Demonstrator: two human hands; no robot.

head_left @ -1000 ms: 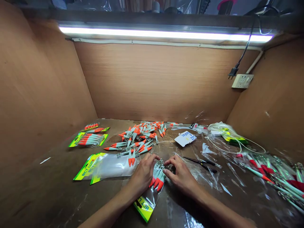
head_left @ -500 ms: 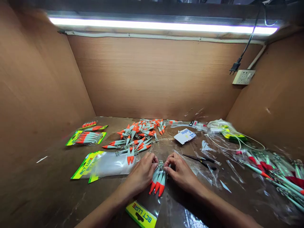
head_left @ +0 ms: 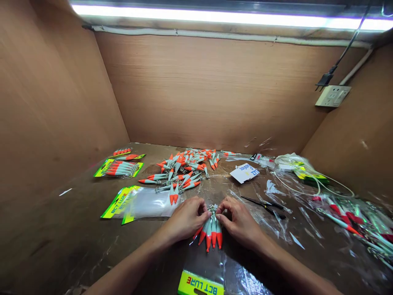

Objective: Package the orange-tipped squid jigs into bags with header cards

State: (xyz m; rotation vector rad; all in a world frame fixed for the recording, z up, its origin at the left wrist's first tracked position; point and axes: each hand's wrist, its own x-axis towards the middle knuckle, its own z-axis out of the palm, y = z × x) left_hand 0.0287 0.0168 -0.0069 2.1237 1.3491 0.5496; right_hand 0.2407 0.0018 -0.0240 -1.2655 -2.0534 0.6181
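My left hand (head_left: 187, 219) and my right hand (head_left: 241, 221) meet at the near middle of the table, fingers pinched on the open top of a clear bag (head_left: 204, 262) with a yellow BCT LURE header. Inside the bag lie several pale green lures with orange tips (head_left: 211, 231), hooks toward my fingers. The bag's yellow header (head_left: 201, 286) points toward me.
A heap of loose orange-tipped lures (head_left: 182, 170) lies farther back. Empty yellow-headed bags (head_left: 138, 203) lie left; filled packs (head_left: 118, 168) at far left. Black scissors (head_left: 264, 205), a white card (head_left: 245, 173), cord and plastic scraps sit right, with larger lures (head_left: 350, 217). A wall socket (head_left: 333, 95) is upper right.
The bag has swung round so its yellow header now points straight toward me, and the lures lie straighter. Both hands stayed pinched at the bag's mouth. The view tilted down slightly.
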